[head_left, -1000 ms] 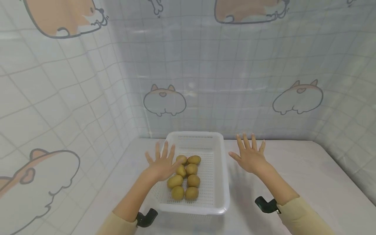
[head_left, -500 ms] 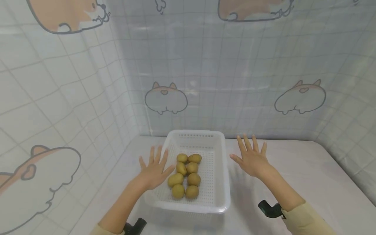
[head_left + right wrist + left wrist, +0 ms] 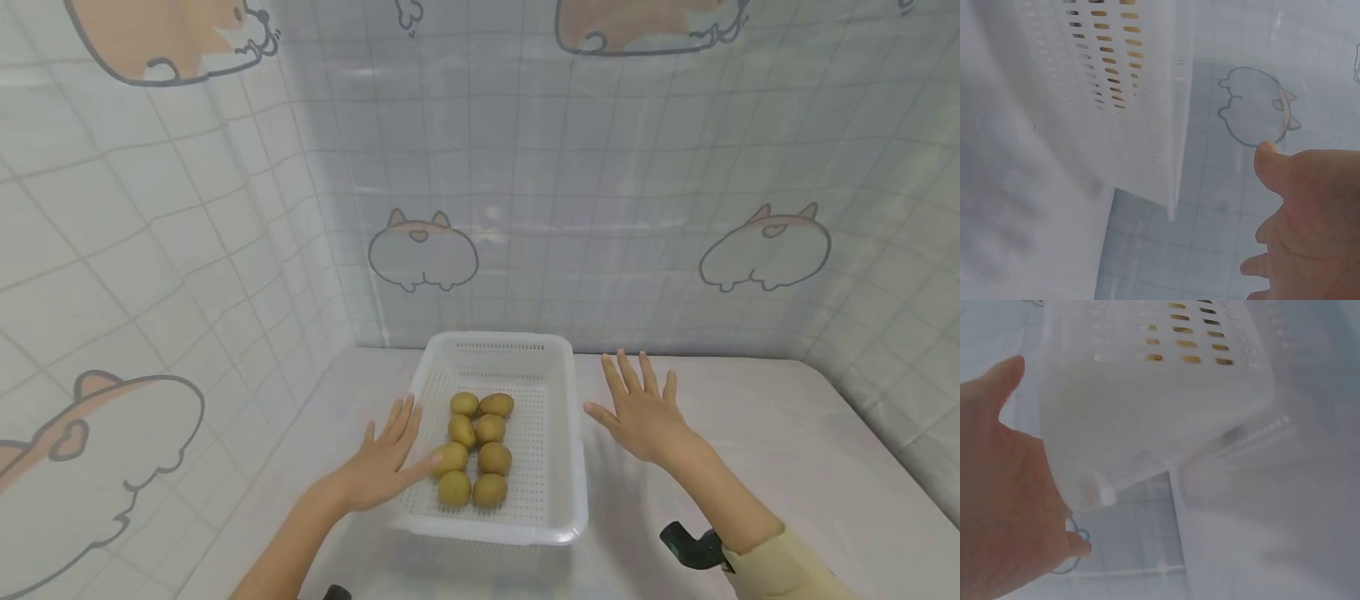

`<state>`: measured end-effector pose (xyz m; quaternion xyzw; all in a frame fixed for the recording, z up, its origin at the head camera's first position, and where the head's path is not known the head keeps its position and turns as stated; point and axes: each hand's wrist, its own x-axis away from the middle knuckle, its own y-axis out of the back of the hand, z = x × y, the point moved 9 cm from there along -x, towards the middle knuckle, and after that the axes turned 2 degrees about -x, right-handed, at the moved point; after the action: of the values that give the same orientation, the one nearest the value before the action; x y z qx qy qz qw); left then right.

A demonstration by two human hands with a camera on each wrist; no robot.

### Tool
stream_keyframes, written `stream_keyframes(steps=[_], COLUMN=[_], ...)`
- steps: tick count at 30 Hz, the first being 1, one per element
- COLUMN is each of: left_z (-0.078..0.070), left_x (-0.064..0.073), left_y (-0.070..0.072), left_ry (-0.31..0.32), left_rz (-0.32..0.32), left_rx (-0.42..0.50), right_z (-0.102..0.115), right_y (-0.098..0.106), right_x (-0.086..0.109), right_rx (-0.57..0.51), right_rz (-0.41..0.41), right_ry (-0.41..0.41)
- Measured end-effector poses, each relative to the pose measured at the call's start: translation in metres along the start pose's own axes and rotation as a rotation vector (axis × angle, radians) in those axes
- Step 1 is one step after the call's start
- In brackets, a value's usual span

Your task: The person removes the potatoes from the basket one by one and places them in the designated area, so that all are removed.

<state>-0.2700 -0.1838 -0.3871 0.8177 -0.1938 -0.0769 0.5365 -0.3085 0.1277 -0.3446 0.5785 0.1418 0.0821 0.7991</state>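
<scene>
Several yellow-brown potatoes [image 3: 491, 429] lie in two rows inside a white perforated plastic basket [image 3: 487, 532]. My left hand [image 3: 378, 471] is at the basket's left side, fingers extended and thumb spread. In the head view its thumb overlaps the basket's left rim and a potato. The left wrist view has this hand [image 3: 1007, 481] beside the basket's slotted wall [image 3: 1122, 406], holding nothing. To the right of the basket, apart from it, my right hand [image 3: 641, 421] hovers with fingers spread. In the right wrist view a gap separates that hand [image 3: 1322, 212] from the basket wall [image 3: 1129, 144].
The basket stands on a white tabletop [image 3: 750, 433]. Grid-patterned sheets with cartoon dogs form a back wall [image 3: 585, 208], a left wall [image 3: 150, 250] and a right wall [image 3: 907, 292] around it. A dark curved piece [image 3: 693, 546] sits at the right wrist.
My left hand has moved left and closer to me, from over the basket's left part to its left side, and has turned. The right hand stays nearly in place. The head view shifted slightly.
</scene>
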Motion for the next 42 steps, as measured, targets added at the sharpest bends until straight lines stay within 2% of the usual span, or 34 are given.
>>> stream_keyframes(steps=[11,18,28,37,42], left_z=[0.010,0.014,0.020,0.023,0.024], left_x=[0.015,0.019,0.026,0.026,0.026], left_y=[-0.010,-0.013,-0.017,-0.019,-0.021], left_ry=[-0.057,-0.099,-0.077,-0.071,-0.077], left_rz=[0.001,-0.072,-0.199,-0.220,-0.232], left_rx=[0.040,0.018,-0.001,-0.008,-0.010], right_z=[0.007,0.010,0.017,0.041,0.055], right_y=[0.002,0.002,0.002,0.008,0.007], right_x=[0.006,0.011,0.014,0.005,0.001], right_rx=[0.000,-0.021,-0.019,-0.052,-0.114], right_rz=[-0.050,-0.049,-0.052,-0.077,-0.017], right_ry=[0.043,0.050,0.093,0.225,0.236])
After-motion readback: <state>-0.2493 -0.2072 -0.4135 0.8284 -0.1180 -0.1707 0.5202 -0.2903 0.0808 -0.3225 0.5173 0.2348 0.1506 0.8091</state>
